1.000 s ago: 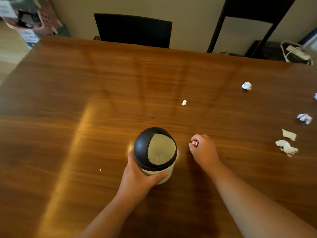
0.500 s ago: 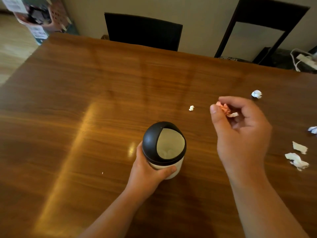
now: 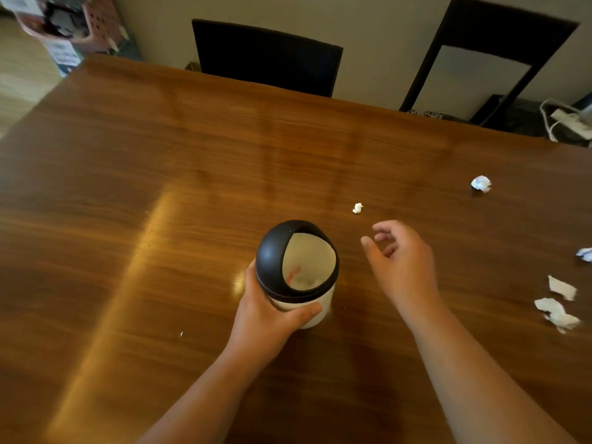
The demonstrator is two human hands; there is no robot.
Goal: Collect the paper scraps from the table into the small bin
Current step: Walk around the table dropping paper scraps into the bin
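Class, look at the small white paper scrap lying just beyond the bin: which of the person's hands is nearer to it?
Right. The right hand hovers open just near-right of the small scrap, fingertips close to it. The left hand is farther back, wrapped around the bin.

Your worktop is dark wood with a smooth, glossy varnish that throws back streaks of light. The small bin in front of you looks like plastic: a matt black domed lid over a pale, smooth body. Right of the bin, the scraps are crumpled white paper, rough-edged and dull.
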